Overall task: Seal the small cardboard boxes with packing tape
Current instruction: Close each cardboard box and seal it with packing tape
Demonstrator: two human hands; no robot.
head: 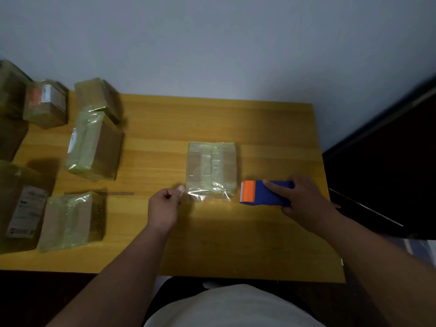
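Observation:
A small cardboard box (pixel 211 168) wrapped in clear tape lies in the middle of the wooden table (pixel 259 128). A loose flap of tape sticks out at its near edge. My left hand (pixel 165 205) sits just left of that edge with fingers curled, thumb tip close to the tape; whether it pinches the tape is unclear. My right hand (pixel 304 197) grips a blue and orange tape dispenser (pixel 264 193) lying on the table right of the box, index finger stretched along its top.
Several taped cardboard boxes lie on the left side of the table, such as a long box (pixel 94 149), a near box (pixel 70 220) and a labelled box (pixel 46 103) at the back. A dark cabinet (pixel 389 149) stands to the right. A wall is behind.

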